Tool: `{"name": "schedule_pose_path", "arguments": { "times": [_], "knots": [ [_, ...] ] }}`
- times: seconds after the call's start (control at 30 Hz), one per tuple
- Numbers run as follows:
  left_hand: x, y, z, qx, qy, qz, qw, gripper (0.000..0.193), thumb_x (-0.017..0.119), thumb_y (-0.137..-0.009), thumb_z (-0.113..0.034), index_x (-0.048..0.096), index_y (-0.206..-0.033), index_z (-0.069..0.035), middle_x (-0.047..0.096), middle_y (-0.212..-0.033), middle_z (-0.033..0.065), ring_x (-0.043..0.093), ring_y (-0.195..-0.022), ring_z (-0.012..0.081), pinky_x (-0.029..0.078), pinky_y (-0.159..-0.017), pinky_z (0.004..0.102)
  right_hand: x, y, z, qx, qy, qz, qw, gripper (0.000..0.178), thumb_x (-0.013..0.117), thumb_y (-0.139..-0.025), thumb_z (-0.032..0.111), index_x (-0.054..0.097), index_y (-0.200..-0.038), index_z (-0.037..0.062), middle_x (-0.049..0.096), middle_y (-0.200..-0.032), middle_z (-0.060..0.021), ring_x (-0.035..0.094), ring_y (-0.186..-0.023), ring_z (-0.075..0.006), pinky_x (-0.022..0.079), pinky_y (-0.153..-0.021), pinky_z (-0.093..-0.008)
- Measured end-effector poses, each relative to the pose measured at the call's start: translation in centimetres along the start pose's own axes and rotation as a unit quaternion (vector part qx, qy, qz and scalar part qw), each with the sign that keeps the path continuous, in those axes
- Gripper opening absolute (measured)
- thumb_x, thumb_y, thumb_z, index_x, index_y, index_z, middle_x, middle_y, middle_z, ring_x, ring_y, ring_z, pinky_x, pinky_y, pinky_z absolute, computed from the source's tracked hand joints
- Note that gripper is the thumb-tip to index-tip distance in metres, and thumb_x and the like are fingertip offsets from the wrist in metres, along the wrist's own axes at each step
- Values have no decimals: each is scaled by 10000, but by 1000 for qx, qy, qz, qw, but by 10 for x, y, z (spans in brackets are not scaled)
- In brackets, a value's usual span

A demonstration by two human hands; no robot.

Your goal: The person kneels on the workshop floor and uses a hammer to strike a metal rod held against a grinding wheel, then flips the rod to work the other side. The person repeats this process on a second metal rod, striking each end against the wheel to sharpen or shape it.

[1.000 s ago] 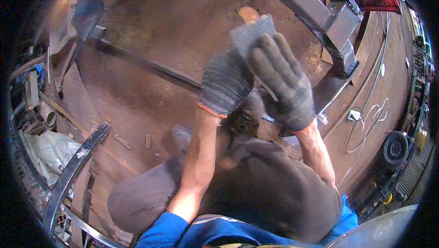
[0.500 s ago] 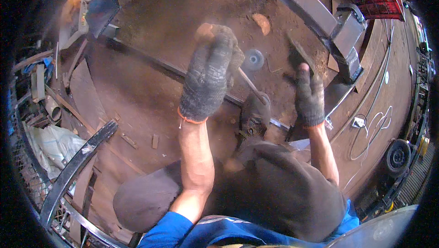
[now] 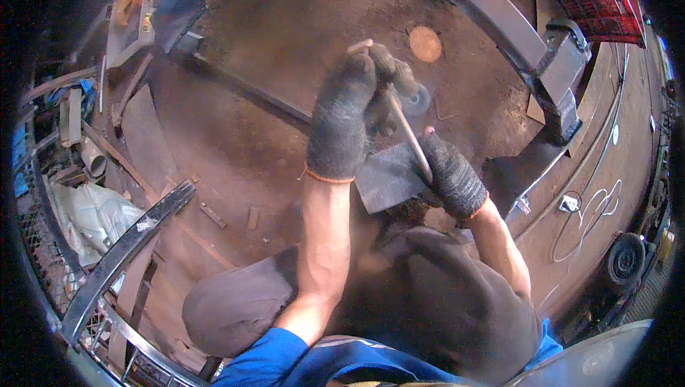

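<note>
My left hand (image 3: 342,112), in a dark knit glove with an orange cuff, is closed around a thin brownish rod (image 3: 405,126). The rod slants down toward my right, and its lower end lies at my right palm. In a matching glove, my right hand (image 3: 455,176) is closed on the edge of a dark grey flat sheet (image 3: 389,179), which looks like sandpaper. This sheet lies behind the rod, and I cannot tell if they touch. Part of a grey round disc (image 3: 417,100) shows beyond my left fingers.
A long dark metal bar (image 3: 250,91) lies across the brown ground. Heavy welded steel beams (image 3: 499,16) stand at upper right, near a red crate (image 3: 596,2). A tan disc (image 3: 426,44) lies ahead. Scrap and a white sack (image 3: 96,219) are at left; cables (image 3: 592,209) at right.
My right hand has come down and left, bringing the dark sheet flat behind the rod's lower end. My left hand still grips the rod, slightly further right. The whole view has shifted a little.
</note>
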State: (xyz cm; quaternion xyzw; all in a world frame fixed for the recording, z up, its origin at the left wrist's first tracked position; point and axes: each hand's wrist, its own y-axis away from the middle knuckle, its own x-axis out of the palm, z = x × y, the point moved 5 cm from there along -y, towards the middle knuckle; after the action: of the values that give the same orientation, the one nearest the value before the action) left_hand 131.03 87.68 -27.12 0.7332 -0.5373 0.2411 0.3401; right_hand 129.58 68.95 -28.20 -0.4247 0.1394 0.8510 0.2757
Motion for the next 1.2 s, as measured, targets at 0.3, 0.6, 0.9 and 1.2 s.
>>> {"name": "schedule_pose_path", "arguments": {
  "times": [0.3,0.6,0.9,1.2],
  "knots": [
    [4,3,-12,7,-119,-8,993,298,540,-1005,-361,616,-1140,-107,713,-1024,84,528,-602,17,430,-515,156,4,-1,-30,43,37,-9,998,582,710,-782,102,435,-1258,-89,616,-973,-229,569,-900,-461,478,-793,-476],
    [22,6,-16,11,-184,83,979,408,554,-952,-33,436,-1343,-33,659,-1156,121,602,-950,106,504,-809,248,-7,12,-19,8,68,-16,998,720,731,-757,95,373,-1355,-87,598,-1112,-251,558,-981,-470,464,-883,-497],
    [17,6,-11,51,-240,77,966,280,576,-968,-114,516,-1227,-25,698,-1057,150,649,-972,180,496,-874,297,-19,0,-3,70,29,-81,994,283,470,-975,148,521,-1197,-18,643,-951,-225,628,-830,-399,508,-767,-455],
    [4,10,-22,133,-409,-140,892,393,443,-1042,-359,637,-970,-25,679,-725,64,560,-643,111,421,-614,275,-38,-21,16,264,-177,-166,933,429,357,-1054,312,646,-1011,-2,644,-758,-179,627,-668,-321,498,-652,-402]
  ]
}}
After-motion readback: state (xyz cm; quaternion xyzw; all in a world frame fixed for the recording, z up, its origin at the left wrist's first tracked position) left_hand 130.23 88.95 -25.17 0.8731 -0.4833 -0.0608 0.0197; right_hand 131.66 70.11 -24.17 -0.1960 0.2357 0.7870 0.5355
